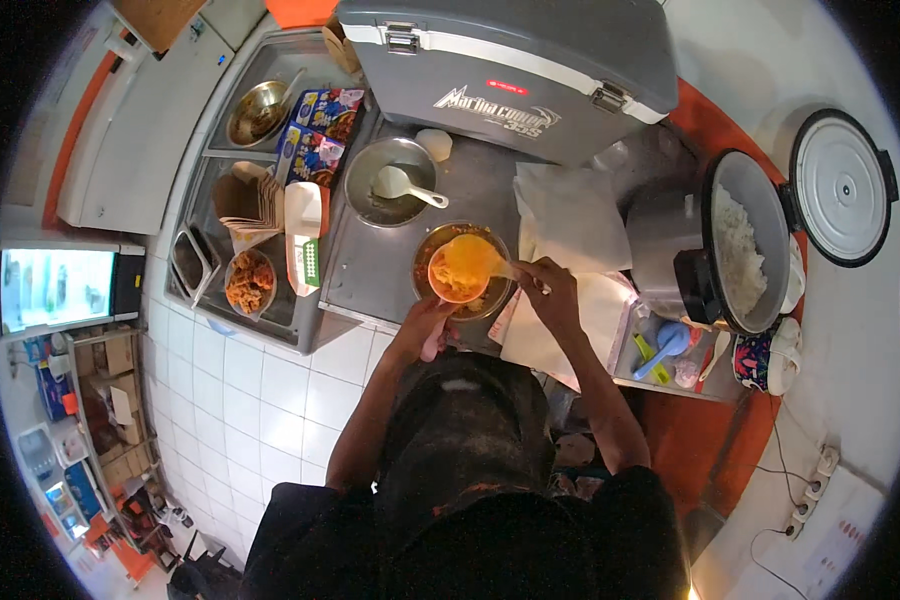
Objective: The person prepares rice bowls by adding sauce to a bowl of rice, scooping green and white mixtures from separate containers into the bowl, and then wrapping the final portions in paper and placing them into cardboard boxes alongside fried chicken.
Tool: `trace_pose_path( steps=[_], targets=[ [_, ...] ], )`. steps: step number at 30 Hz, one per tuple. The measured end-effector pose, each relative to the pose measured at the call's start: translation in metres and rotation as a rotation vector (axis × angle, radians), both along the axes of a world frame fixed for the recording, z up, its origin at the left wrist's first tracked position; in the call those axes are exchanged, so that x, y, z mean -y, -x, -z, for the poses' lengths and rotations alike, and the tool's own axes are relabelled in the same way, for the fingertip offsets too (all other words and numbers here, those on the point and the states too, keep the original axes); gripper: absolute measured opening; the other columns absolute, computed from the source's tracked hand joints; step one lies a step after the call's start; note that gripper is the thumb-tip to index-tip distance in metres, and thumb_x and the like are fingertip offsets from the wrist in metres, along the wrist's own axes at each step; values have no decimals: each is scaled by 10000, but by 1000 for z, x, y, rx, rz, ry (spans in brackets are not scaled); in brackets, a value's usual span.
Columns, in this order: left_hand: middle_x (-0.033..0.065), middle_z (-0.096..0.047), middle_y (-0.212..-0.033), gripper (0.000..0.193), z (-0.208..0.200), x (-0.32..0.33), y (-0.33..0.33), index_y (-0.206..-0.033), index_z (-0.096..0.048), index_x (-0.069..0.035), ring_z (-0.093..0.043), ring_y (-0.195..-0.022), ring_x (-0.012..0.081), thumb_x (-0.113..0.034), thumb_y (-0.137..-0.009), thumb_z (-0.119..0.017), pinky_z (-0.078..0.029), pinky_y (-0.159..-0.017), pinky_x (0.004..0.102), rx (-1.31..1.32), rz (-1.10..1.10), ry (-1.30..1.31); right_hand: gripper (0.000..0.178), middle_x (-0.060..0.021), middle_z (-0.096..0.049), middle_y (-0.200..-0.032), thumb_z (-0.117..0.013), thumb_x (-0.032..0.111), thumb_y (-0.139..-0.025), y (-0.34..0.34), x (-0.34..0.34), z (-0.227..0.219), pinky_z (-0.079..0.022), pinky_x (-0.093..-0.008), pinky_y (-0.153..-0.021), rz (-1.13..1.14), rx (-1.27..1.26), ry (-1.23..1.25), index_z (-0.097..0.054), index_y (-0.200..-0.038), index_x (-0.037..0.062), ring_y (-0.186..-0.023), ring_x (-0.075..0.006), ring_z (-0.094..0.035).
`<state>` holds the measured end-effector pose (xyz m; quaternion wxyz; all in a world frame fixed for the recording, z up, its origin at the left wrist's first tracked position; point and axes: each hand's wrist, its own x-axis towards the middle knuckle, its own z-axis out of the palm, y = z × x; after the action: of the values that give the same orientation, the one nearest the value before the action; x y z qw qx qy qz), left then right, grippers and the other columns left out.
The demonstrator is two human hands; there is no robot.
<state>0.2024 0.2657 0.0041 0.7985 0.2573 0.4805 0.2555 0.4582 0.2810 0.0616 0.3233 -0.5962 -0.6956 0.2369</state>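
Orange scoop (462, 268) near counter edge (370, 318)

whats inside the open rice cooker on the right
The rice cooker holds white cooked rice, heaped along the near side of the pot. Its lid is swung open to the right. How deep the rice goes and the pot's bottom are hidden by the rice and the cooker's wall.
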Motion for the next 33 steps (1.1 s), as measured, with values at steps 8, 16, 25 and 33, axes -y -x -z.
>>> trace_pose_path(
  steps=[8, 16, 25, 33],
  targets=[
    [52, -542, -599, 272, 8, 11, 17, -1141, -557, -38, -482, -413, 128, -235, -953, -552, -385, -365, 263, -37, -46, -50, 162, -72, -583, -727, -676, 228, -846, -4, -14, -10, -472, -333, -590, 54, -117, 212, -730, -931, 101, -635, -216, -594],
    [42, -554, -617, 241, 6, 21, 40, -1133, -571, -29, -501, -424, 136, -168, -940, -532, -401, -370, 264, -171, -98, -132, 173, -73, -621, -933, -622, 193, -820, 38, -36, 96, -462, -433, -814, -62, 741, 53, -714, -960, 151, -863, -273, -626],
    [34, -544, -605, 212, 17, 17, 42, -1103, -574, -12, -499, -409, 137, -135, -941, -515, -418, -376, 282, -94, -115, -56, 306, -175, -558, -1162, -612, 194, -788, 36, -25, 39, -365, -529, -931, -481, 723, 161, -666, -1037, 25, -1055, -291, -526],
    [41, -578, -738, 252, 23, 17, 34, -1128, -549, -17, -494, -417, 132, -148, -915, -579, -410, -362, 279, 32, -236, -54, 100, -91, -606, -797, -615, 164, -780, 31, -14, 60, -426, -421, -686, -288, 669, -196, -669, -811, 85, -767, -254, -611]
  ],
)
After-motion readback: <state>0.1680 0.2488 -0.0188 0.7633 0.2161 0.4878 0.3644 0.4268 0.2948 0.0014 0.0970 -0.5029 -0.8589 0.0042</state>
